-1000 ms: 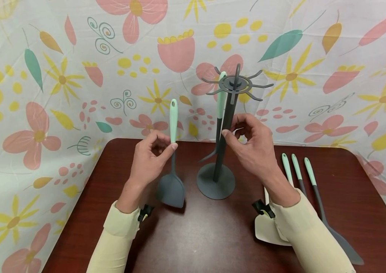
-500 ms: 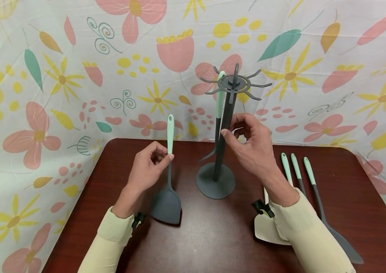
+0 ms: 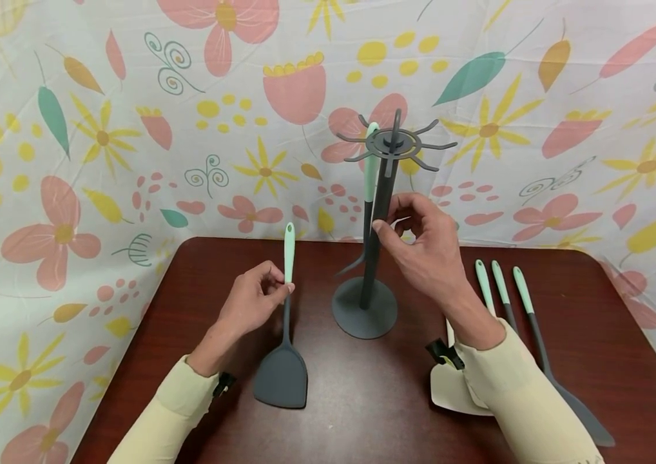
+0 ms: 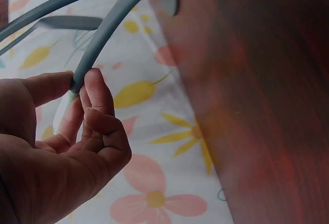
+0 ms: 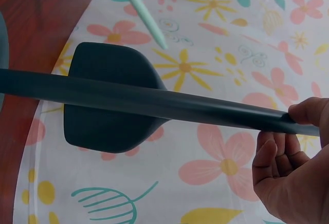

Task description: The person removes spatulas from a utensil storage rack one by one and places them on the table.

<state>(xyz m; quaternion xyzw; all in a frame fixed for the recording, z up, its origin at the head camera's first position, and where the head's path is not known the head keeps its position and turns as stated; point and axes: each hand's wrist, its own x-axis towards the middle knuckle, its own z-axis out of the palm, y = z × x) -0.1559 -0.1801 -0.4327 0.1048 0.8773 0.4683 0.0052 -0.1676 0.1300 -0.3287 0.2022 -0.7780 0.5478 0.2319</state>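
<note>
Left hand (image 3: 252, 298) pinching turner (image 3: 283, 351) handle, blade down near counter (image 3: 363, 412). Right hand (image 3: 423, 251) gripping rack (image 3: 376, 219) post. One utensil (image 3: 370, 193) hung; four utensils (image 3: 513, 309) lying right, likely unhung.

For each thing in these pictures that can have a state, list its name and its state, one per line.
Left hand: pinches the spatula's handle.
Spatula: upright, blade down by the table.
Right hand: grips the stand's post.
Stand: upright, one utensil hanging on it.
Three utensils: lying flat, side by side.
</note>
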